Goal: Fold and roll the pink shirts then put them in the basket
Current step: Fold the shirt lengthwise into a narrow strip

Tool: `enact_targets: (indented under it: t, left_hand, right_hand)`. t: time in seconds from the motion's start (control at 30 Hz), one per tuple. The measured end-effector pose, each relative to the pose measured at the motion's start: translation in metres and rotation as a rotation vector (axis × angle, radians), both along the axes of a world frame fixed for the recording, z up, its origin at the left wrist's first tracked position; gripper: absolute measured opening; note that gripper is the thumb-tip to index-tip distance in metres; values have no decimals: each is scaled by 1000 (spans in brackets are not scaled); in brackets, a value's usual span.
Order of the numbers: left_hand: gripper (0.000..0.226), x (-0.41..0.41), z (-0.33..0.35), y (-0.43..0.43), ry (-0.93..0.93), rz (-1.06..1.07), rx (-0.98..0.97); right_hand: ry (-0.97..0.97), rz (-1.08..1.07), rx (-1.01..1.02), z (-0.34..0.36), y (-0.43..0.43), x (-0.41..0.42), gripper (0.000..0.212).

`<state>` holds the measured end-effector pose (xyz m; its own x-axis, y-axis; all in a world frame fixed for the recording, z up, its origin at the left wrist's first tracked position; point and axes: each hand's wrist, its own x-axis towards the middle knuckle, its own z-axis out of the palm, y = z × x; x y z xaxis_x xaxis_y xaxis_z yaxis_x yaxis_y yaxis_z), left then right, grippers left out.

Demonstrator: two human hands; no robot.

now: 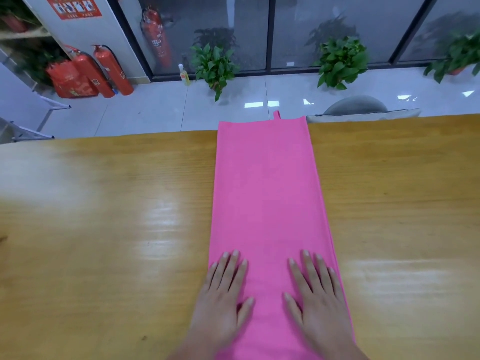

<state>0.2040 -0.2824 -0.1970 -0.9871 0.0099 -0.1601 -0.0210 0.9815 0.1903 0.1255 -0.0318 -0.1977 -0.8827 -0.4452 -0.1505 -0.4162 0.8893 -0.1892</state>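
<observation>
A pink cloth [267, 193] lies folded into a long narrow strip on the wooden table [117, 216], running from the near edge to the far edge, where a small pink loop sticks out. My left hand [223, 294] rests flat with straight fingers on the strip's near left edge. On the near right part of the strip, my right hand [317, 294] presses flat, fingers spread. Neither hand grips the cloth. No basket is in view.
Beyond the table's far edge stand a grey chair back [355, 106], potted plants [214, 66] along a glass wall, and red fire extinguishers [111, 70] at the far left. A small yellow bottle [184, 75] stands on the tiled floor.
</observation>
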Motion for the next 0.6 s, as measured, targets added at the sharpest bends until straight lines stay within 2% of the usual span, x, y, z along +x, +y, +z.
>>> enact_targets:
  t: [0.3,0.4,0.47,0.6]
  left_hand:
    - [78,-75,0,-28,-126,10,-77]
    - [78,-91,9,-16,-152,58,-80]
    - [78,-76,10,1,-123,76,-12]
    - [78,15,0,5,-56,-88,2]
  right_hand:
    - [-30,7,112,-7,-22,-73,76]
    - [-32,-48,115,0,-41,-78,74]
    - [-25,-37,56,1,-50,-54,73]
    - [-2,78,23,-2,-16,23,77]
